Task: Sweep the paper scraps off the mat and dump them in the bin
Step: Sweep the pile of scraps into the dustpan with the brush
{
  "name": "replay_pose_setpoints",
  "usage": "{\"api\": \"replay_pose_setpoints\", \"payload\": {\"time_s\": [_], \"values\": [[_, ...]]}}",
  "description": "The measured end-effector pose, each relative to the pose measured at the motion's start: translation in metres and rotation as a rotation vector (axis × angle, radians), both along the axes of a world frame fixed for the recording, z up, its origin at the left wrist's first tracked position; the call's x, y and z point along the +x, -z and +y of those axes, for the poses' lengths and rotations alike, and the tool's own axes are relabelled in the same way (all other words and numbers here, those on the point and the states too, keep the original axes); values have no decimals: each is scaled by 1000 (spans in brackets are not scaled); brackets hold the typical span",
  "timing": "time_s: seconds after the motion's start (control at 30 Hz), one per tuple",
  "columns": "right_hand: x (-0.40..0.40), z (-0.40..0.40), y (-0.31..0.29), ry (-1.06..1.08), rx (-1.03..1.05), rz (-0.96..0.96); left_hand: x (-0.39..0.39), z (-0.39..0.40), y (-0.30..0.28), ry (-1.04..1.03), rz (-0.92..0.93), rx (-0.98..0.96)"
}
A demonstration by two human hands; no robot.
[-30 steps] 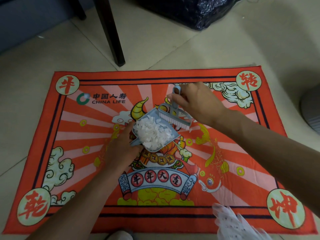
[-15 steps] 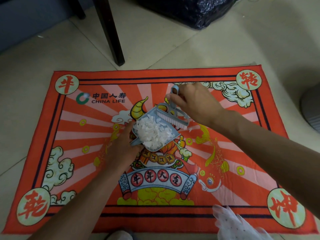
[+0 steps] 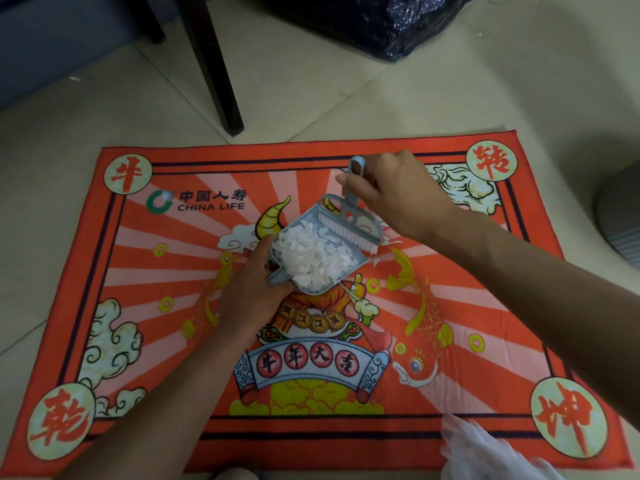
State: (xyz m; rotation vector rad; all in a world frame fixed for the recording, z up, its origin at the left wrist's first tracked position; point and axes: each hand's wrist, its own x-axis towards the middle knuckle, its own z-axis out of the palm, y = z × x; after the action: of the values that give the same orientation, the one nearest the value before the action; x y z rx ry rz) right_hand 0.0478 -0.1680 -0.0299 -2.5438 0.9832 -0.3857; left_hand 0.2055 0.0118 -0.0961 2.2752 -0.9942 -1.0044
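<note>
Sweeping looks nearly finished: the right hand (image 3: 391, 195) pinches the brush (image 3: 349, 226) by its slim handle, bristles set against the open mouth of the dustpan (image 3: 313, 258) at about 1 o'clock from the mat's centre, probably to push the last bits in and keep the pile from sliding back out. The left hand (image 3: 252, 289) grips the dustpan's short handle from 7 o'clock, fingers curled round it, seemingly bracing the pan against the brush's push. Inside the pan lies a heap of white scraps (image 3: 311, 261), filling most of it. A few stray scraps (image 3: 384, 252) lie on the mat (image 3: 138, 271) just at the brush's 4 o'clock end, outside the pan. Judging by this, dumping has not begun. A black bag (image 3: 374, 19) sits on the floor at 12 o'clock beyond the mat; whether it lines the bin cannot be told. A white crumpled bag (image 3: 485, 448) shows at 5 o'clock by the mat's near edge.
</note>
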Motion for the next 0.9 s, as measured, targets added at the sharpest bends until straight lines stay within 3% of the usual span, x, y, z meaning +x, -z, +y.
{"api": "replay_pose_setpoints", "payload": {"time_s": [0.4,0.9], "values": [[-48,11,14,70,-77,3,-6,-1,1,140,-196,67],[-47,27,26,128,40,-135,-15,-8,2,170,-218,127]]}}
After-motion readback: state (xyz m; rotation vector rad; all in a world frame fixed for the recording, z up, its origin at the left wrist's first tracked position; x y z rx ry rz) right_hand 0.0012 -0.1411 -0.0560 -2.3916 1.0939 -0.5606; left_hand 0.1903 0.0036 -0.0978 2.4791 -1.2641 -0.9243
